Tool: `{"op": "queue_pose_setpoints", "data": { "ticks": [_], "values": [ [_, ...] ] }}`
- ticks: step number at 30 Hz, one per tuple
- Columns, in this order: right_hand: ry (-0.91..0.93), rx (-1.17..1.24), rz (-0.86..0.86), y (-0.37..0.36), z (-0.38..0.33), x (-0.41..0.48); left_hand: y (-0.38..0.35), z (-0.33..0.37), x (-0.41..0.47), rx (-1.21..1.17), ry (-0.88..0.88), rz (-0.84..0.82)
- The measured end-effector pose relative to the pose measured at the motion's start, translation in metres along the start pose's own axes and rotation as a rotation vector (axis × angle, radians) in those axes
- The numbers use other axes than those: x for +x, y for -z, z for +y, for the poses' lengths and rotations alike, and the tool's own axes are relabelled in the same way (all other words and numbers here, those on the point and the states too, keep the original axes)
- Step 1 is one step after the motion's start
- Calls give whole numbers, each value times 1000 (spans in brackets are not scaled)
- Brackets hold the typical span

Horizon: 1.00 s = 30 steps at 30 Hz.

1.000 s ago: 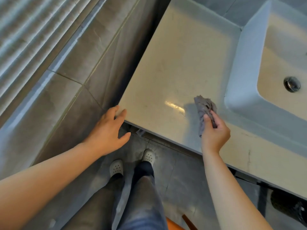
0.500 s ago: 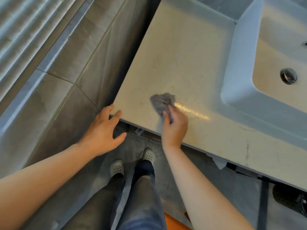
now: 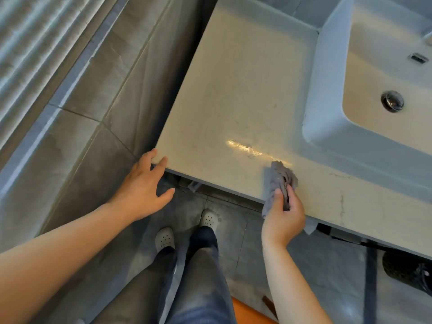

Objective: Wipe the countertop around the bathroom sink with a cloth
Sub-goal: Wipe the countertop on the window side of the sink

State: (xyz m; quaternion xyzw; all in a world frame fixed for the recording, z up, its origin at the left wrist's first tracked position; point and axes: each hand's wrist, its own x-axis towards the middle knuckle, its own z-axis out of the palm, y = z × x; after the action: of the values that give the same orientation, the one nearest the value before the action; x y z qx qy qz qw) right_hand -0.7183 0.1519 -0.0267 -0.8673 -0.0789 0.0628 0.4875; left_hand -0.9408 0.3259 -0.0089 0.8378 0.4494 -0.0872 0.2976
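Observation:
A beige countertop (image 3: 236,94) runs from the near left corner to a white basin (image 3: 327,94) set on it at the right. My right hand (image 3: 284,215) grips a crumpled grey cloth (image 3: 280,178) at the counter's front edge; the cloth's upper part lies on the surface, just below a shiny wet streak (image 3: 247,148). My left hand (image 3: 143,185) has its fingers spread, and its fingertips touch the counter's near left corner.
A grey tiled wall (image 3: 100,85) closes off the left side of the counter. The basin has a metal drain (image 3: 392,101). Below the counter are a tiled floor, my legs and white shoes (image 3: 164,238), and a dark object (image 3: 406,267) at the right.
My right hand has swept the cloth left across the front of the counter and then back to the right. My left hand has stayed at the corner.

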Motion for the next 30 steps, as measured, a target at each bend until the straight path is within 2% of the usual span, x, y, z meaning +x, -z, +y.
{"op": "queue_pose_setpoints", "data": {
  "ticks": [5, 8, 10, 13, 16, 17, 19, 21, 25, 30],
  "values": [
    [68, -125, 64, -32, 6, -6, 0, 0, 0, 6, -1, 13],
    [133, -160, -3, -60, -5, -26, -1, -5, 1, -46, -21, 44],
    [174, -155, -61, -78, -13, -42, 0, -11, 1, -162, -21, 89],
    [258, -140, -242, -97, -24, -67, 4, -18, -2, -330, 10, 185],
    [274, -44, -525, -94, -35, -77, 5, -22, -6, -354, 64, 226],
    [255, -4, -554, -86, -39, -74, 4, -22, -6, -348, 74, 220],
    [192, 50, -459, -63, -45, -58, 3, -23, -6, -339, 71, 210],
    [177, 68, -275, -36, -46, -26, 2, -21, -5, -331, 46, 215],
    [149, -43, 35, -11, -26, 55, -1, -13, -1, -345, 43, 216],
    [129, -236, 57, -32, 7, 91, -3, -10, -1, -354, 65, 226]
  ]
}}
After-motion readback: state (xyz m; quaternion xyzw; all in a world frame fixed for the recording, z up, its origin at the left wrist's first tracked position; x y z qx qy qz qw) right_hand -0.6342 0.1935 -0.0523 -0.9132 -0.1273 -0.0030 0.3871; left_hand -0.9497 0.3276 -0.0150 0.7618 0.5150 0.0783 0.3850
